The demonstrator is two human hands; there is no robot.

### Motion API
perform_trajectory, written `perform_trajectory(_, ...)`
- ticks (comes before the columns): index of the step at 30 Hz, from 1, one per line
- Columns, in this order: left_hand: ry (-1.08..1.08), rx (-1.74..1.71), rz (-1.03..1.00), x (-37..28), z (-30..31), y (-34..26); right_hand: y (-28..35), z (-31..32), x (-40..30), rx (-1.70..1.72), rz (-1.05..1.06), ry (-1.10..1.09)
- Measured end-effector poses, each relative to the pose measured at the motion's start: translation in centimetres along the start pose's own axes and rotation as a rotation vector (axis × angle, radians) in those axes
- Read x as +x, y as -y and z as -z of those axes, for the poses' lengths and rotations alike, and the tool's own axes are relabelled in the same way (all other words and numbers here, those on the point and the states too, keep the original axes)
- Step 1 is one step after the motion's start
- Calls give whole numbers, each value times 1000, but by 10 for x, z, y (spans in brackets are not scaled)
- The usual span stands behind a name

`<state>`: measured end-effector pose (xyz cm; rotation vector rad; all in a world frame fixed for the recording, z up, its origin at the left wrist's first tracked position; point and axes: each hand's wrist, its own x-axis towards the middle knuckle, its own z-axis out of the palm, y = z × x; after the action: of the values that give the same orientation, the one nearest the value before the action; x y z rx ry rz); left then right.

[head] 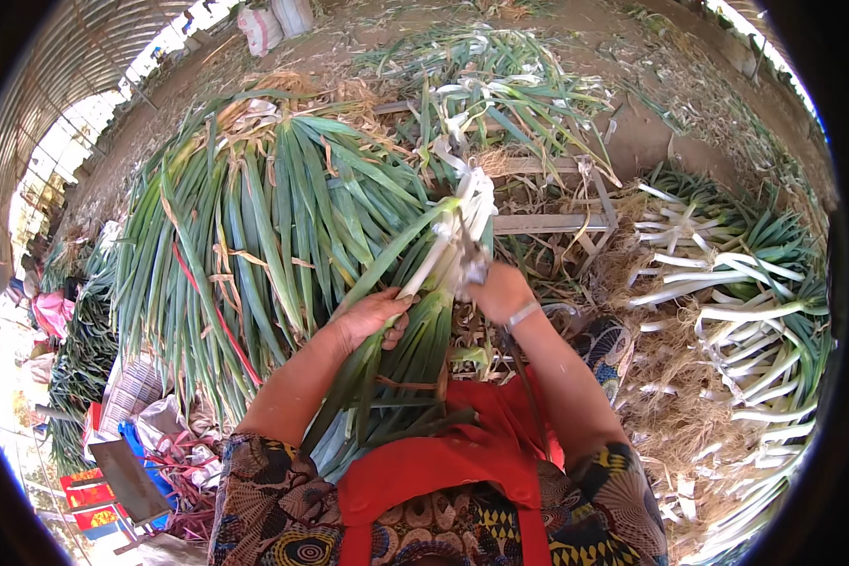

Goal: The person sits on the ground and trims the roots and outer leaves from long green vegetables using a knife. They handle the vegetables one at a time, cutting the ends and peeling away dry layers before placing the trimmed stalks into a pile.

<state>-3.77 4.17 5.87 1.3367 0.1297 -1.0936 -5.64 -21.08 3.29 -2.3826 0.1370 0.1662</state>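
Note:
My left hand (pixel 375 318) is wrapped around the lower white and green part of a green onion stalk (pixel 424 265) that slants up and away from me. Beside it, my right hand (pixel 499 293) is curled and blurred, with a greyish withered outer leaf (pixel 472 265) at its fingers. A bundle of white onion stems (pixel 475 198) rises just beyond both hands. Long green leaves (pixel 424 347) trail back beneath my hands onto the red apron (pixel 439 467) over my lap. A bracelet (pixel 523 313) circles my right wrist.
A big heap of green onions (pixel 255 212) fans out at left, a red strip across it. A metal frame (pixel 552 223) stands ahead with leaf scraps (pixel 516 92) over it. Trimmed onions (pixel 750 311) with roots lie right. Red ties (pixel 191 488) and a metal plate (pixel 129 481) lie lower left.

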Motion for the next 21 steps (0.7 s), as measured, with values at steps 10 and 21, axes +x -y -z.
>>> perform_trajectory(10, 12, -86, -40, -8, 10, -3, 26, 18, -81, 43, 134, 127)
perform_trajectory(21, -19, -102, -63, -26, 8, -12, 41, 25, -62, -61, 162, 153)
